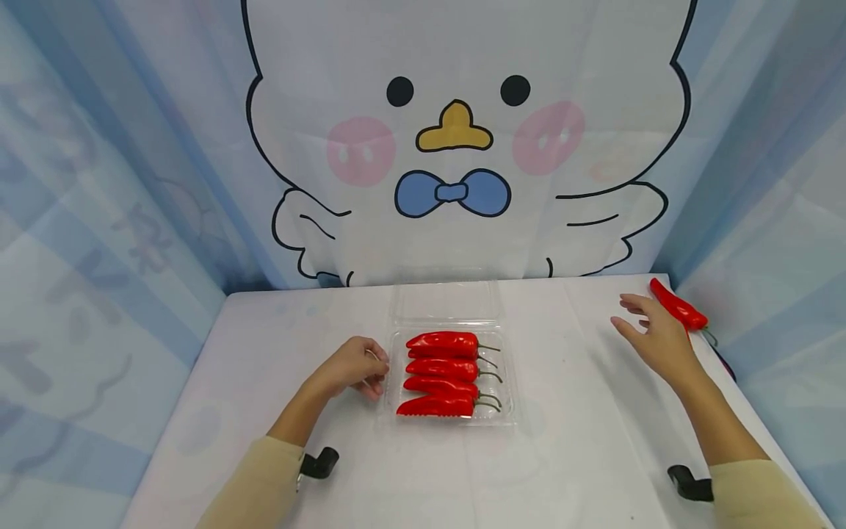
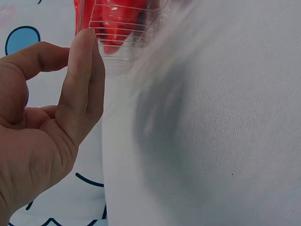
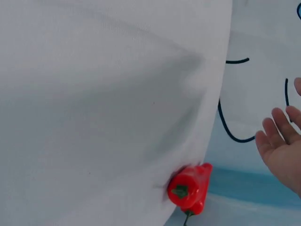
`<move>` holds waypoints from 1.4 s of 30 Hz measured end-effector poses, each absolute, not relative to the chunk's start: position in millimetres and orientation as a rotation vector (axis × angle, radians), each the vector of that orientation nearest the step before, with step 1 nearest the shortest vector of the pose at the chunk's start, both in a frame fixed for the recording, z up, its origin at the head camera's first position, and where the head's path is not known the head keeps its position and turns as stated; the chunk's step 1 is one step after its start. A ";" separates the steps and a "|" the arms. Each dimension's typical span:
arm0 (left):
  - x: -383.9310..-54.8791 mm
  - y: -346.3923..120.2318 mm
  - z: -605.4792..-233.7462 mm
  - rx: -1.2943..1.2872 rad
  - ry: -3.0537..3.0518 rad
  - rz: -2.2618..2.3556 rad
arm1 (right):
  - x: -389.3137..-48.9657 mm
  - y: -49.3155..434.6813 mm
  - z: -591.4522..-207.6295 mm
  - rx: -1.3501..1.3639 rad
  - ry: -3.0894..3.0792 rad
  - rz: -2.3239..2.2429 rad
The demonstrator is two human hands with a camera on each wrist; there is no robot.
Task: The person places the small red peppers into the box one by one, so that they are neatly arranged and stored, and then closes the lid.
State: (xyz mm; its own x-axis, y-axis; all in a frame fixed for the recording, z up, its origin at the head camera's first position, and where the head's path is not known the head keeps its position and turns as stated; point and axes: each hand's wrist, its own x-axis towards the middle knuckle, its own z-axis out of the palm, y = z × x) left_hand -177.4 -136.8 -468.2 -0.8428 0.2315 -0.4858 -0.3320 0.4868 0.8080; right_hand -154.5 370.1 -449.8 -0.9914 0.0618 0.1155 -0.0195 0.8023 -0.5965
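A clear plastic clamshell box [image 1: 507, 420] lies with its lid folded back, and several red peppers [image 1: 441, 369] are lined up inside, stems to the right. My left hand [image 1: 357, 367] is at the box's left edge, fingers loosely bent. In the left wrist view its fingertips overlap the corner of the box [image 2: 117, 66], where red peppers [image 2: 123, 19] show through the ribbed wall. Over the table's right side, my right hand [image 1: 657, 339] hovers with relaxed, spread fingers and holds nothing. Just beyond it are red peppers [image 1: 681, 307]; the right wrist view shows two peppers [image 3: 190, 186] against each other.
The white-covered table [image 1: 562, 470] ends at the right just past the loose peppers. Behind it hangs a curtain [image 1: 456, 242] with a cartoon bird, and blue curtains flank both sides. Black wrist mounts [image 1: 320, 463] stick out from both sleeves.
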 end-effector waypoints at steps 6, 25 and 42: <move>-177.7 -137.1 -469.0 -0.083 2.193 1.360 | -156.2 392.3 -456.0 -0.165 -2.855 0.900; -177.6 -137.3 -468.7 -0.071 2.186 1.376 | -149.6 443.8 -473.3 -0.385 -2.854 0.887; -178.6 -137.8 -470.9 -0.057 2.173 1.386 | -147.7 454.5 -478.0 -0.530 -3.050 0.852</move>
